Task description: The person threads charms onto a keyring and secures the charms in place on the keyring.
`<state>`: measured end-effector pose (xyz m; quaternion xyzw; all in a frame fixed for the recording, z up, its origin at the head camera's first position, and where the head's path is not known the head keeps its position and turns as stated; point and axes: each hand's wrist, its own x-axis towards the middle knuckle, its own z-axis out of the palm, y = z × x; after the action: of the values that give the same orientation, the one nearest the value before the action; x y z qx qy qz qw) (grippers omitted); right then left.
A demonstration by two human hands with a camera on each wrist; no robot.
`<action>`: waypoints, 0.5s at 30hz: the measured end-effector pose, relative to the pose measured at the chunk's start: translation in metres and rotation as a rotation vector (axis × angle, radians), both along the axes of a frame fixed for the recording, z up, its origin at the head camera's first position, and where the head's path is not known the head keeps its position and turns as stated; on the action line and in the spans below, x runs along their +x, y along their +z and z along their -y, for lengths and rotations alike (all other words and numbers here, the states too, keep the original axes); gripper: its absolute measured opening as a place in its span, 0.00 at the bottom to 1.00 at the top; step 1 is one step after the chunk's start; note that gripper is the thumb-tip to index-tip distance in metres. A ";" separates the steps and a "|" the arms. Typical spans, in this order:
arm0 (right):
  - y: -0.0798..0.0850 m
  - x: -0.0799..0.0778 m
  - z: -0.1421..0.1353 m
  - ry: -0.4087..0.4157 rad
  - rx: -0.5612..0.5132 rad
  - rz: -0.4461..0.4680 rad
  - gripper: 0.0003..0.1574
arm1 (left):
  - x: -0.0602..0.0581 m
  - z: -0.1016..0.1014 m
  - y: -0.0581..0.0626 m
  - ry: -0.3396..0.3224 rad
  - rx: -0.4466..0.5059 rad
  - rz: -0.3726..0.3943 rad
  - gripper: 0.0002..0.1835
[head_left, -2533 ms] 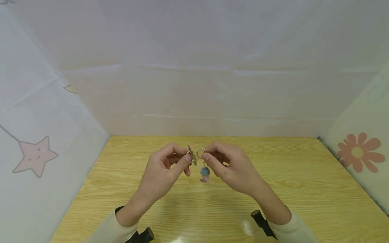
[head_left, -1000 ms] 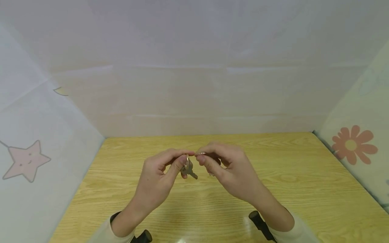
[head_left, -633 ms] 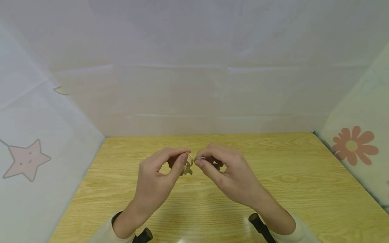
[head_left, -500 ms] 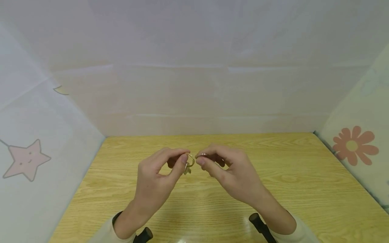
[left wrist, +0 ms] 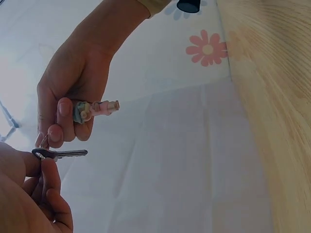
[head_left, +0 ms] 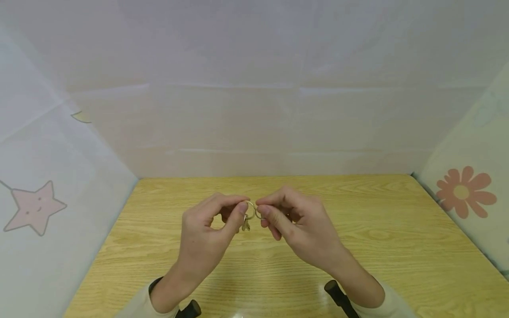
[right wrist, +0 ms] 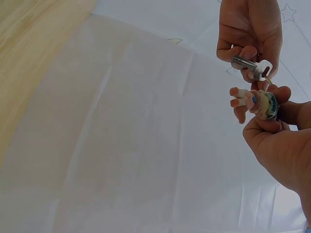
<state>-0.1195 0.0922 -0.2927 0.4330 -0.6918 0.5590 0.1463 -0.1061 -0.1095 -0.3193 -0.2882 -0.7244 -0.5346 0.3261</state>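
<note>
Above the table, my left hand [head_left: 212,223] pinches a gold-coloured key ring [head_left: 253,211] between thumb and index finger. Keys [head_left: 246,224] dangle from it; in the right wrist view these keys [right wrist: 250,66] hang beside a small figurine charm. My right hand [head_left: 300,218] pinches a second ring [head_left: 259,215], mostly covered by its fingertips. The two rings meet between the hands; whether they are linked I cannot tell. The pink and blue figurine charm [left wrist: 95,110] is against the right hand's fingers in the left wrist view and hidden in the head view.
The hands are over a light wood-grain table [head_left: 159,212]. Pale sheeting [head_left: 254,132] rises behind it, with printed side panels bearing a pink star [head_left: 36,206] and a red flower [head_left: 463,192]. Black wrist mounts [head_left: 338,291] protrude near the sleeves.
The figurine charm, seen hanging between the hands earlier, is now hidden from the head view. The right hand's ring has turned from edge-on and now touches or overlaps the left hand's ring.
</note>
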 end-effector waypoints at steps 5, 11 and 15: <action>0.000 0.000 0.000 -0.026 0.015 -0.004 0.14 | 0.001 -0.002 -0.001 -0.033 0.022 0.039 0.06; -0.002 0.000 0.000 -0.040 0.048 0.092 0.10 | 0.001 -0.005 -0.005 -0.097 0.046 -0.003 0.08; -0.005 -0.002 0.002 -0.036 0.049 0.105 0.09 | -0.001 -0.005 -0.007 -0.127 0.047 -0.042 0.09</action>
<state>-0.1219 0.0897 -0.2974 0.3938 -0.7197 0.5613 0.1091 -0.1072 -0.1042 -0.3268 -0.3367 -0.6849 -0.5651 0.3134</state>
